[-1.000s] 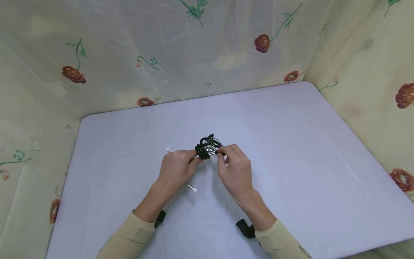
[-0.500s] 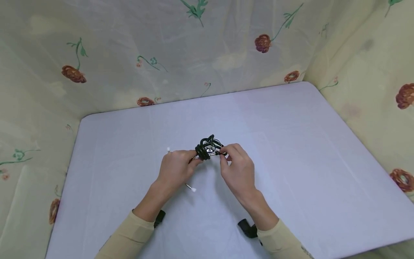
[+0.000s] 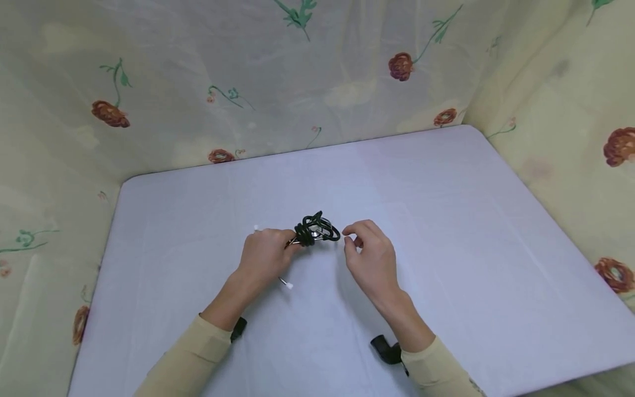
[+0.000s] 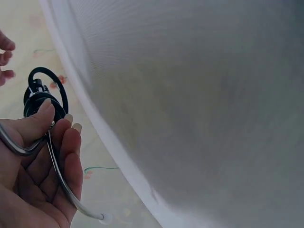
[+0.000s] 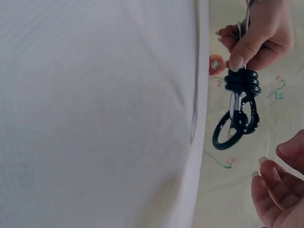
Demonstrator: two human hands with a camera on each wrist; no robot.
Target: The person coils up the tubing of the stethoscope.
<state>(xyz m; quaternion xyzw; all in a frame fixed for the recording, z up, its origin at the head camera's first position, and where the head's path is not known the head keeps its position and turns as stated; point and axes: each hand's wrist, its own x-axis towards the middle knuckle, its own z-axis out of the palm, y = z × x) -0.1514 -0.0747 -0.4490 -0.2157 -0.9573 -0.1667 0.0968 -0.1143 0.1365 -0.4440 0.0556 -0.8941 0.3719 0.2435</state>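
A stethoscope [image 3: 305,234] is held above the table in my left hand [image 3: 265,255]. Its dark tubing [image 5: 242,81] is wound in several turns around the metal tubes, with a loose loop past the coil. In the left wrist view, thumb and fingers pinch the metal ear tubes [image 4: 58,173] just below the coil. A white ear tip [image 3: 289,285] sticks out below that hand, and another shows at its far side. My right hand [image 3: 373,259] is just right of the loop, apart from it, its fingers relaxed and bent with nothing between them.
A white-covered table [image 3: 471,231] lies under both hands. Flower-patterned cloth [image 3: 347,71] hangs behind it and at both sides. Black devices, one by the left wrist [image 3: 238,330] and one by the right wrist [image 3: 387,350], sit near the sleeves.
My right hand has let go of the tubing loop and moved slightly right. The left hand has shifted a little left with the stethoscope.
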